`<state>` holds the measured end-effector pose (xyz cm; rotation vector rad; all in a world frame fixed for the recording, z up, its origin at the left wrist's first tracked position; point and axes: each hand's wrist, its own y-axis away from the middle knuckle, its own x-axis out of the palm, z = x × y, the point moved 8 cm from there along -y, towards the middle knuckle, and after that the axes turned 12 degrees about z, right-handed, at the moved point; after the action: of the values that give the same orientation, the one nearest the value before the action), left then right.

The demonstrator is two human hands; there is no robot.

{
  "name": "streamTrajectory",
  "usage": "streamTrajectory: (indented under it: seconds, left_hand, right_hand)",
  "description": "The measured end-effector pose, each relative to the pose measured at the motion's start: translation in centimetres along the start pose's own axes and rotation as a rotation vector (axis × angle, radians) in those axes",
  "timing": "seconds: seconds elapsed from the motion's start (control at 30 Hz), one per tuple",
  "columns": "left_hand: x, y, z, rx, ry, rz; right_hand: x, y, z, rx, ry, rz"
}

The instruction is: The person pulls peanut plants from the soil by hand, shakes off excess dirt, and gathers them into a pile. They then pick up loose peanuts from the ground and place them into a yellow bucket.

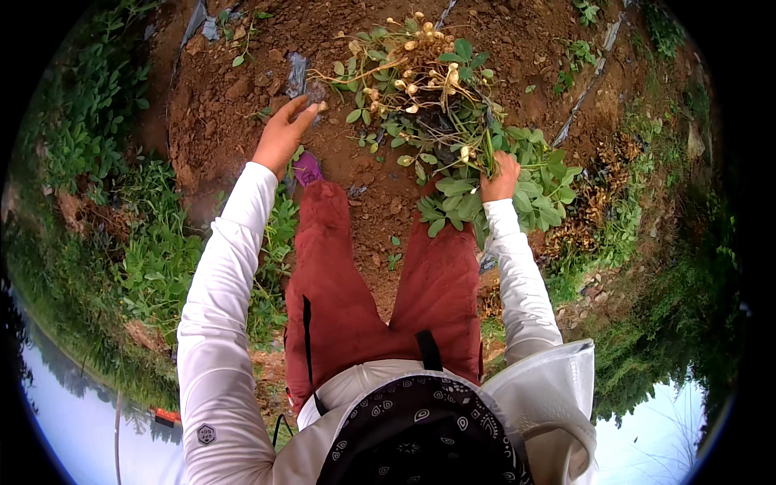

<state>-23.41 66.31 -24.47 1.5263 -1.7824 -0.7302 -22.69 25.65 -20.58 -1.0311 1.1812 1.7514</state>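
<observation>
An uprooted peanut plant (432, 121) lies across the soil in front of me, roots turned away from my body. Pale peanut pods (412, 87) hang in its tangled roots, and its green leaves (537, 182) spread toward my right leg. My right hand (501, 176) is closed around the plant's stems. My left hand (284, 136) is apart from the plant, above the soil, thumb and fingers parted. A small tan bit (322, 106) shows by its fingertips; I cannot tell whether it is touched.
Crumpled plastic film (297, 74) lies just beyond my left hand. A strip of film (594, 77) runs along the soil at right. Green plants (158, 259) grow at left, and withered brown plants (602, 190) lie at right. My purple shoe (307, 168) stands below my left hand.
</observation>
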Motion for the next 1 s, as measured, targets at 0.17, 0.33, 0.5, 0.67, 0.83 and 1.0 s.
streamTrajectory:
  seconds: [0.17, 0.33, 0.5, 0.67, 0.83, 1.0]
  left_hand:
    - [6.1, -1.5, -6.0, 0.122, 0.066, 0.129]
    - [11.2, -3.2, -9.1, 0.233, -0.355, 0.14]
    - [16.5, -1.4, -10.4, 0.061, -0.064, 0.412]
    - [17.2, -0.1, -13.5, 0.441, 0.033, 0.253]
    - [17.0, -3.3, -13.7, 0.223, -0.077, 0.079]
    - [21.2, -3.3, -14.8, 0.168, -0.215, 0.18]
  right_hand:
    - [-1.7, 3.3, 1.8, -0.124, -0.091, -0.09]
    - [-4.6, 5.6, 2.9, -0.199, -0.134, -0.142]
    - [-5.4, 7.2, -0.2, -0.169, -0.044, -0.171]
    - [-10.8, 7.4, -2.2, 0.011, -0.181, -0.352]
    - [-0.4, 3.9, -12.6, 0.345, -0.096, 0.004]
    - [-1.3, 5.5, -18.1, 0.655, -0.605, -0.068]
